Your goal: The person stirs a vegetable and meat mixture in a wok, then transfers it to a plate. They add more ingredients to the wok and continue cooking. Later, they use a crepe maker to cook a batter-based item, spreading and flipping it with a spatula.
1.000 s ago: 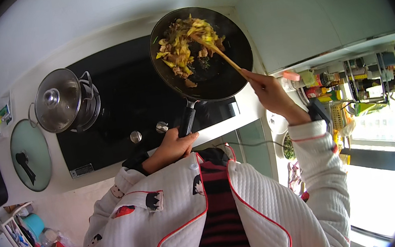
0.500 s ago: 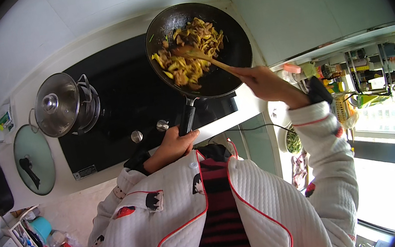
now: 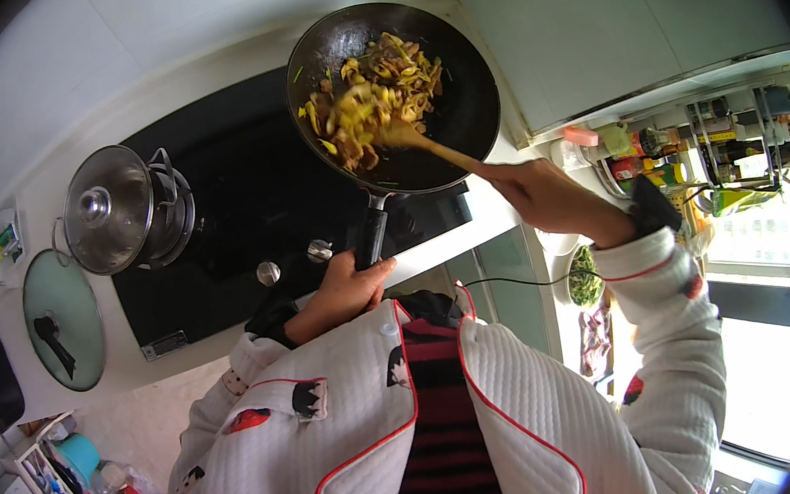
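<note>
A dark wok (image 3: 463, 121) stands on the right side of the black cooktop (image 3: 247, 167). Inside it lie yellow and brown pieces of food (image 3: 401, 74), with a few green bits. My left hand (image 3: 347, 289) is closed round the wok's black handle (image 3: 372, 235). My right hand (image 3: 544, 194) grips the end of a wooden spatula (image 3: 447, 153). The spatula's blade is in the food at the near side of the wok, partly covered by it, and pieces around it are blurred.
A steel pot with a glass lid (image 3: 107, 212) stands on the left of the cooktop. Beside it a glass lid with a black handle (image 3: 65, 319) lies on the counter. Bottles and a rack (image 3: 723, 140) fill the right. A plate of greens (image 3: 583, 278) sits near my right sleeve.
My right hand has moved slightly right and nearer to me, drawing the spatula blade from the middle of the food toward the wok's near side. The left hand keeps its hold.
</note>
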`<state>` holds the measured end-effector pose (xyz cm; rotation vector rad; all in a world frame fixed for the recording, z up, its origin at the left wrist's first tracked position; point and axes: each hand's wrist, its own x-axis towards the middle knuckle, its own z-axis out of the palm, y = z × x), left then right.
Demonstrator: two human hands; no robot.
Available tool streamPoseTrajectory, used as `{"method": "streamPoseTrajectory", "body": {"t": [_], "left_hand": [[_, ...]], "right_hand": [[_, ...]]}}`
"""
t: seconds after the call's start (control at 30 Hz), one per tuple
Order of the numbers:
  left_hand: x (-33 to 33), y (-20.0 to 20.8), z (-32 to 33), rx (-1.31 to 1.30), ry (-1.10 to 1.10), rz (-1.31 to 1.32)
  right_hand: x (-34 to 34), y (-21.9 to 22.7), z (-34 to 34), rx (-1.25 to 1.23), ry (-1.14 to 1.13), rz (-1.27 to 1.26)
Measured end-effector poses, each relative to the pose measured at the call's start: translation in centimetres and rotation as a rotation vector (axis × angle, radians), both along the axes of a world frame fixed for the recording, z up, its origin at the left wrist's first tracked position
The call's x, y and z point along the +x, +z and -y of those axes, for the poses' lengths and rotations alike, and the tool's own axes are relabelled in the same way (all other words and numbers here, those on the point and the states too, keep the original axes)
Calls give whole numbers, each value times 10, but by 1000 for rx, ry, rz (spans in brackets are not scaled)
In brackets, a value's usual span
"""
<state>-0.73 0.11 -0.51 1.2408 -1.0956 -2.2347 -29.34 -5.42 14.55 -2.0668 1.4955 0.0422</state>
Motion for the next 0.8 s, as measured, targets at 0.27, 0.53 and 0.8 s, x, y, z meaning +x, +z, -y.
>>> {"method": "streamPoseTrajectory", "body": {"t": [0.27, 0.53, 0.8], "left_hand": [[0, -3, 0, -27, -9, 2], [0, -3, 0, -34, -6, 14], [0, -6, 1, -29, 11, -14]], "right_hand": [[-20, 24, -26, 176, -106, 46], [39, -75, 3, -89, -188, 413], [-2, -58, -18, -57, -458, 517]]}}
